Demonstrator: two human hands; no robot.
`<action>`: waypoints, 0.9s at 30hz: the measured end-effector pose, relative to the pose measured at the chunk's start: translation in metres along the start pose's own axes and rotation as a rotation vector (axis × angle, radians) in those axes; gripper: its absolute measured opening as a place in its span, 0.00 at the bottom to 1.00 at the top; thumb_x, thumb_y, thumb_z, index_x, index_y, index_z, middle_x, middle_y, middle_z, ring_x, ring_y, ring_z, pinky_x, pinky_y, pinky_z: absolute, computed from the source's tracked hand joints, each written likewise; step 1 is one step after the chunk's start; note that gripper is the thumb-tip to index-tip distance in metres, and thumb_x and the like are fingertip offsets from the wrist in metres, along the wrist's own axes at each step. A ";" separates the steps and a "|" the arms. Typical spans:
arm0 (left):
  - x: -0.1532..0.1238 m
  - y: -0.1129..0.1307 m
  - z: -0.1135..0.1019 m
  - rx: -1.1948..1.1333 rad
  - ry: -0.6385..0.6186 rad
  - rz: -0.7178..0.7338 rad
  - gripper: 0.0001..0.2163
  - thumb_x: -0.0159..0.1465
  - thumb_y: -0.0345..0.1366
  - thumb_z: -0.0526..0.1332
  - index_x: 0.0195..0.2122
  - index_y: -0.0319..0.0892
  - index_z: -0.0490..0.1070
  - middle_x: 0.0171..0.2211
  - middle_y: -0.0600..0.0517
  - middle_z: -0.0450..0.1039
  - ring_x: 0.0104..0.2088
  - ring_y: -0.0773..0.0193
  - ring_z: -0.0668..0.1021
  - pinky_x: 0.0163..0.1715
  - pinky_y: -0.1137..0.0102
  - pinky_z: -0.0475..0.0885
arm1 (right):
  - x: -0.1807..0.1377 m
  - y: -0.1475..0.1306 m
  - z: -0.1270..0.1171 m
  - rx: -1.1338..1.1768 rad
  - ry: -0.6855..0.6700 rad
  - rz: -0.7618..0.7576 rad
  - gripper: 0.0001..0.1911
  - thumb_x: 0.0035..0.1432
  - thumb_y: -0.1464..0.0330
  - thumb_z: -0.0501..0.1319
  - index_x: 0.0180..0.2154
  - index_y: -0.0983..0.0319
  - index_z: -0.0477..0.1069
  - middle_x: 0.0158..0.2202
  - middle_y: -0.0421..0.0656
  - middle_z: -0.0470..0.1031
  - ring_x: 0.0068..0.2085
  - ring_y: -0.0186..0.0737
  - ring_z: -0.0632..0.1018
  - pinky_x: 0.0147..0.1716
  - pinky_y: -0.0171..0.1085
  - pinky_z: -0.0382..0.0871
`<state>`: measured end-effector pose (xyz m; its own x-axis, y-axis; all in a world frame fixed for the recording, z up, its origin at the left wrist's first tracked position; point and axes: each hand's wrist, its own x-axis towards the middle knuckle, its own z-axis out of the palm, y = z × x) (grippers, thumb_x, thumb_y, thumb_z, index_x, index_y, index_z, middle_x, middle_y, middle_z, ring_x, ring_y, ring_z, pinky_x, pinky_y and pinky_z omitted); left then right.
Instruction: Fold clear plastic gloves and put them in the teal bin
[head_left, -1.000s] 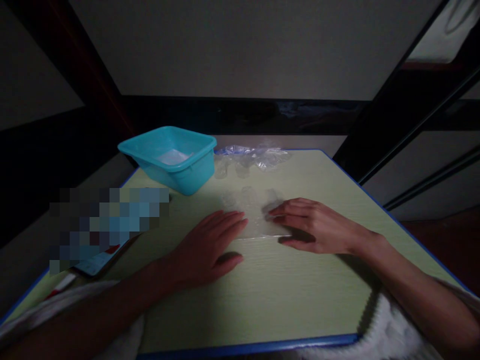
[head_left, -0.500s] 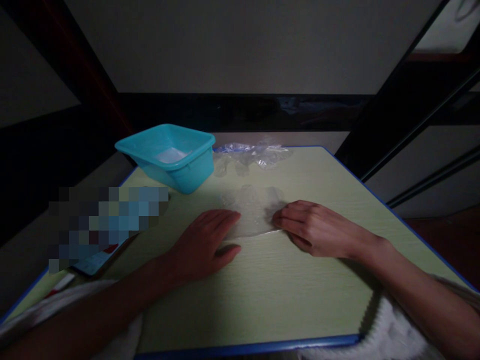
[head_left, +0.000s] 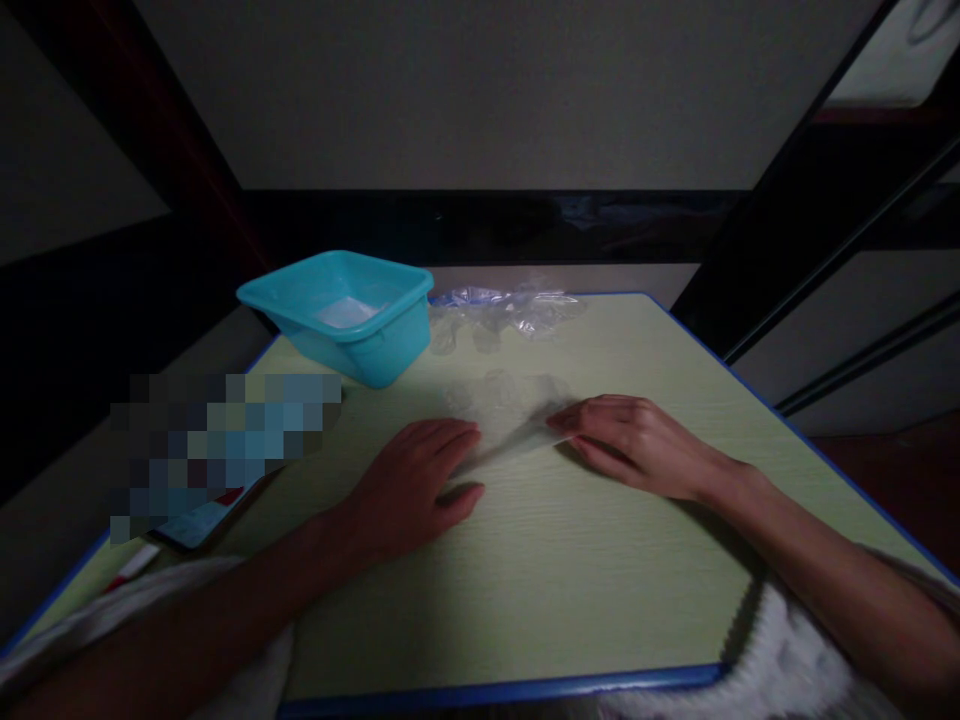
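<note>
A thin clear plastic glove (head_left: 506, 415) lies on the pale green table (head_left: 540, 570) between my hands. My left hand (head_left: 409, 485) rests flat, fingers stretched out, with its fingertips pressing the glove's near left corner. My right hand (head_left: 634, 445) has its fingers drawn together, pinching the glove's near right edge and lifting it off the table. The lifted edge slants down towards my left fingertips.
A turquoise plastic tub (head_left: 345, 312) with something white inside stands at the back left. A heap of clear plastic gloves (head_left: 502, 310) lies at the far edge. A blurred-out object (head_left: 225, 440) and a card lie at the left edge. Dark walls surround the table.
My right hand went from lying flat on the glove to pinching its near edge and raising it. My left hand drew back slightly and stays pressed down.
</note>
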<state>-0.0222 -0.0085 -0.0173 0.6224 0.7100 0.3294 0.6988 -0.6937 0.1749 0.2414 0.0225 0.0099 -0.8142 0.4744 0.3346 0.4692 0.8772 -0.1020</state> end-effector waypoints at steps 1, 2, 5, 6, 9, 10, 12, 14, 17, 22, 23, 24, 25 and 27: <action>0.000 0.000 0.000 0.000 0.010 0.004 0.17 0.59 0.34 0.57 0.48 0.33 0.68 0.49 0.40 0.72 0.48 0.52 0.73 0.49 0.57 0.69 | 0.000 0.000 0.001 0.043 0.013 0.031 0.15 0.65 0.69 0.47 0.40 0.67 0.71 0.36 0.49 0.77 0.36 0.39 0.77 0.38 0.39 0.72; 0.001 -0.001 0.001 -0.001 0.019 0.007 0.16 0.60 0.34 0.56 0.48 0.33 0.69 0.48 0.40 0.72 0.48 0.52 0.74 0.49 0.57 0.69 | 0.000 0.001 0.002 0.082 0.027 0.058 0.15 0.65 0.69 0.47 0.41 0.67 0.70 0.36 0.48 0.77 0.37 0.39 0.77 0.38 0.38 0.72; 0.001 -0.003 0.003 -0.011 0.036 0.015 0.14 0.61 0.32 0.55 0.47 0.34 0.70 0.47 0.41 0.73 0.47 0.53 0.74 0.48 0.57 0.70 | 0.000 0.001 0.004 0.159 0.081 0.119 0.14 0.65 0.68 0.48 0.42 0.65 0.70 0.37 0.47 0.77 0.36 0.37 0.78 0.36 0.36 0.72; 0.002 -0.003 0.003 -0.016 0.042 0.016 0.14 0.61 0.31 0.54 0.47 0.34 0.70 0.47 0.41 0.73 0.47 0.53 0.75 0.48 0.57 0.70 | 0.000 0.001 0.004 0.177 0.101 0.128 0.13 0.65 0.68 0.48 0.41 0.65 0.70 0.37 0.47 0.78 0.36 0.36 0.78 0.36 0.35 0.72; 0.002 -0.005 0.004 -0.043 0.065 0.008 0.14 0.62 0.30 0.53 0.46 0.36 0.71 0.46 0.42 0.74 0.46 0.54 0.76 0.47 0.56 0.71 | 0.000 0.000 0.004 0.211 0.163 0.141 0.12 0.64 0.68 0.49 0.40 0.65 0.70 0.36 0.46 0.78 0.34 0.35 0.78 0.33 0.34 0.72; 0.003 -0.006 0.004 -0.055 0.075 0.002 0.13 0.62 0.30 0.52 0.45 0.37 0.72 0.46 0.43 0.74 0.45 0.55 0.76 0.47 0.57 0.71 | 0.000 0.000 0.004 0.215 0.181 0.145 0.12 0.64 0.69 0.49 0.40 0.64 0.70 0.35 0.45 0.78 0.33 0.35 0.78 0.32 0.33 0.71; 0.003 -0.007 0.004 -0.081 0.097 -0.012 0.13 0.62 0.30 0.52 0.44 0.38 0.73 0.45 0.44 0.76 0.44 0.57 0.77 0.46 0.58 0.72 | -0.001 -0.001 0.004 0.213 0.217 0.152 0.11 0.64 0.69 0.50 0.39 0.64 0.70 0.33 0.44 0.78 0.31 0.35 0.78 0.30 0.33 0.71; 0.004 -0.007 0.002 -0.116 0.117 -0.036 0.13 0.63 0.30 0.51 0.43 0.39 0.74 0.43 0.46 0.77 0.43 0.58 0.78 0.45 0.60 0.73 | -0.001 -0.002 0.005 0.209 0.263 0.159 0.09 0.63 0.70 0.51 0.38 0.63 0.69 0.32 0.44 0.78 0.28 0.33 0.77 0.27 0.31 0.69; 0.004 -0.006 -0.001 -0.199 0.157 -0.090 0.13 0.63 0.31 0.51 0.41 0.39 0.75 0.40 0.46 0.78 0.40 0.59 0.79 0.43 0.63 0.74 | -0.001 -0.003 0.004 0.213 0.363 0.173 0.06 0.62 0.71 0.52 0.35 0.62 0.68 0.30 0.42 0.78 0.25 0.31 0.76 0.23 0.29 0.67; 0.006 0.001 -0.012 -0.339 0.268 -0.163 0.11 0.62 0.34 0.53 0.37 0.40 0.76 0.36 0.48 0.80 0.35 0.61 0.81 0.37 0.68 0.75 | -0.002 -0.004 -0.001 0.127 0.470 0.190 0.05 0.61 0.72 0.54 0.34 0.60 0.67 0.26 0.39 0.76 0.23 0.32 0.75 0.21 0.30 0.67; 0.006 0.003 -0.015 -0.350 0.282 -0.169 0.11 0.62 0.34 0.54 0.36 0.42 0.76 0.35 0.50 0.80 0.34 0.61 0.81 0.36 0.69 0.75 | -0.002 -0.005 -0.003 0.111 0.485 0.184 0.05 0.61 0.72 0.54 0.34 0.59 0.67 0.26 0.39 0.76 0.23 0.32 0.75 0.21 0.31 0.67; 0.006 0.005 -0.019 -0.352 0.287 -0.181 0.10 0.61 0.33 0.54 0.35 0.43 0.76 0.34 0.51 0.80 0.33 0.62 0.81 0.35 0.70 0.75 | -0.003 -0.006 -0.004 0.099 0.504 0.174 0.05 0.61 0.72 0.54 0.34 0.59 0.67 0.26 0.39 0.76 0.23 0.32 0.75 0.21 0.31 0.68; 0.006 0.007 -0.022 -0.352 0.300 -0.196 0.10 0.61 0.33 0.54 0.34 0.44 0.76 0.34 0.53 0.80 0.32 0.62 0.81 0.34 0.70 0.75 | -0.003 -0.008 -0.006 0.090 0.527 0.159 0.05 0.61 0.73 0.54 0.35 0.58 0.67 0.27 0.39 0.76 0.23 0.32 0.75 0.21 0.31 0.68; 0.005 0.011 -0.030 -0.359 0.344 -0.212 0.09 0.60 0.33 0.55 0.32 0.46 0.76 0.31 0.55 0.80 0.30 0.63 0.81 0.33 0.71 0.75 | -0.003 -0.012 -0.011 0.074 0.569 0.132 0.06 0.60 0.74 0.55 0.35 0.58 0.68 0.27 0.39 0.77 0.23 0.32 0.76 0.20 0.31 0.69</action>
<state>-0.0215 -0.0165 0.0137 0.2875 0.7999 0.5269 0.5941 -0.5804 0.5570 0.2419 0.0094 0.0205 -0.4297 0.4838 0.7624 0.5126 0.8258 -0.2352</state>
